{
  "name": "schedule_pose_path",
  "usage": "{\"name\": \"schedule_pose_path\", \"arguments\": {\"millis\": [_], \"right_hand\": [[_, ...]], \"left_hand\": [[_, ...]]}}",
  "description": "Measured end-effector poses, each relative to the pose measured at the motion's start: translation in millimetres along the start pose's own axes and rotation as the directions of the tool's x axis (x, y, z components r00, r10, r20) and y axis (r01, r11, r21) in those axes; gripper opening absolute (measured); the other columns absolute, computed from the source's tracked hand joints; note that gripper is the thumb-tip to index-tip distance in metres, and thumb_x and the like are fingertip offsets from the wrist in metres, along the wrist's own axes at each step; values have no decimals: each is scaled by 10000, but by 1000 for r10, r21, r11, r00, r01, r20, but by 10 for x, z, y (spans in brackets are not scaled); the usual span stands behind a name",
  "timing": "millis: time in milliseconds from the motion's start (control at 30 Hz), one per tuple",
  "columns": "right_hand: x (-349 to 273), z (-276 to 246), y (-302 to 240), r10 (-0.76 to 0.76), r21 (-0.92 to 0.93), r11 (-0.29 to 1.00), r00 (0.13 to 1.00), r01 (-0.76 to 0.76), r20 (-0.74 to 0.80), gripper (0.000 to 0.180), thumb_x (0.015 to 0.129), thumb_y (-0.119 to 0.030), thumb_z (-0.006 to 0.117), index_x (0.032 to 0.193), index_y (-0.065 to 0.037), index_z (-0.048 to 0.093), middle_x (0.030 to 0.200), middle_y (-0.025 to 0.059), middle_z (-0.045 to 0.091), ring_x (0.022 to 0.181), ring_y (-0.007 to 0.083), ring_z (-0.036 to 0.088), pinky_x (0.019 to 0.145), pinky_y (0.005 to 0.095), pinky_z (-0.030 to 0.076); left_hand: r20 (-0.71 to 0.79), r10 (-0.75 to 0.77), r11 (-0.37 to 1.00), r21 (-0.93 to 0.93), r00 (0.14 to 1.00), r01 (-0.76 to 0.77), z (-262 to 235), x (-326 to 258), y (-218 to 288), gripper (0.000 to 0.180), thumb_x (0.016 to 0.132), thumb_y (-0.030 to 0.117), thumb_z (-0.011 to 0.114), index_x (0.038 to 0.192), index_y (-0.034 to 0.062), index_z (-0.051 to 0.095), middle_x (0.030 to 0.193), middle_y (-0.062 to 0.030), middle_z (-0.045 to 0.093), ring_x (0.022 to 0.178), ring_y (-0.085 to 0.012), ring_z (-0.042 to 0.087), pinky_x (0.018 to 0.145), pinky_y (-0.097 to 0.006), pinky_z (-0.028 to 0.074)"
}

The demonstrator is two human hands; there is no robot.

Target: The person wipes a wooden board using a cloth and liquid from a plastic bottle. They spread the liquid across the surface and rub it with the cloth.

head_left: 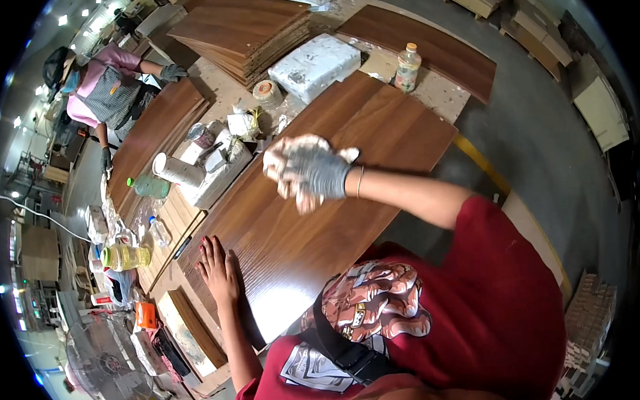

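A brown wood-grain panel (374, 127) lies slantwise along the near edge of the bench (443, 105), glossy with reflected light at its lower end. On its middle, the gloved right hand (319, 173) is curled over a crumpled pale cloth (273, 163), gripping it; the bare left hand (219, 274) rests flat with fingers slightly spread near the panel's left edge. Just beyond the panel are a speckled white block (315, 65) and a white can (178, 170) lying tilted. An orange-capped bottle (406, 73) stands near the bench's right corner, beside another brown panel (442, 51). Stacked panels (240, 26) sit toward the far edge, where a co-worker (115, 91) in grey gloves touches more boards (156, 139).
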State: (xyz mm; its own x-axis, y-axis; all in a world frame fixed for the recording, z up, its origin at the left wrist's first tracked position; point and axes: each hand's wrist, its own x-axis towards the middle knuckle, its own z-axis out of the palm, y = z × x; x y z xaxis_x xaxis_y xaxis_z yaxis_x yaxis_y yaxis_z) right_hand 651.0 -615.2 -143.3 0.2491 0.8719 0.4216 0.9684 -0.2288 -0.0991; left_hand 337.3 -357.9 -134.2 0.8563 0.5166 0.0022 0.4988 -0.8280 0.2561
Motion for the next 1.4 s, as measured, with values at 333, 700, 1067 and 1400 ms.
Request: {"name": "schedule_pose_path", "arguments": {"millis": [333,700,1067,1400], "right_hand": [[-634,-580,721,400,-248,894,914,-372,73,598,1012,-325,403,1602,-256,335,1712,78,193,1564,295,223,1261,457,196],[-2137,-945,1531,756,-211,616,645,-759,-114,379,1031,-311,478,1364,-149,561,1350,92,587,1059,239,598,861,378,496],[-2345,-1013,1970,543,-255,728,762,-636,-353,341,957,-246,559,1265,-106,603,1213,135,617,1105,287,599,957,399,476],[-287,-668,-1476,-28,284,958,965,-48,261,326,898,-348,633,1149,-158,719,1238,113,649,1115,309,629,907,466,490]], "left_hand": [[-18,-27,1000,8,999,27,49,149,109,640,1070,497,352,1635,203,283,1718,-56,187,1592,-262,122,1256,-537,1],[-13,-48,998,33,999,48,160,267,-21,630,1078,511,318,1641,234,261,1721,-57,178,1593,-279,115,1235,-603,14],[-120,-70,786,-618,990,-19,-348,-548,-138,500,1096,236,401,1537,2,430,1643,-192,338,1551,-301,262,1255,-432,185],[-285,-234,758,-652,930,-9,-73,-1157,-50,430,1084,141,394,1469,-1,520,1592,-182,430,1510,-307,352,1244,-428,233]]}}
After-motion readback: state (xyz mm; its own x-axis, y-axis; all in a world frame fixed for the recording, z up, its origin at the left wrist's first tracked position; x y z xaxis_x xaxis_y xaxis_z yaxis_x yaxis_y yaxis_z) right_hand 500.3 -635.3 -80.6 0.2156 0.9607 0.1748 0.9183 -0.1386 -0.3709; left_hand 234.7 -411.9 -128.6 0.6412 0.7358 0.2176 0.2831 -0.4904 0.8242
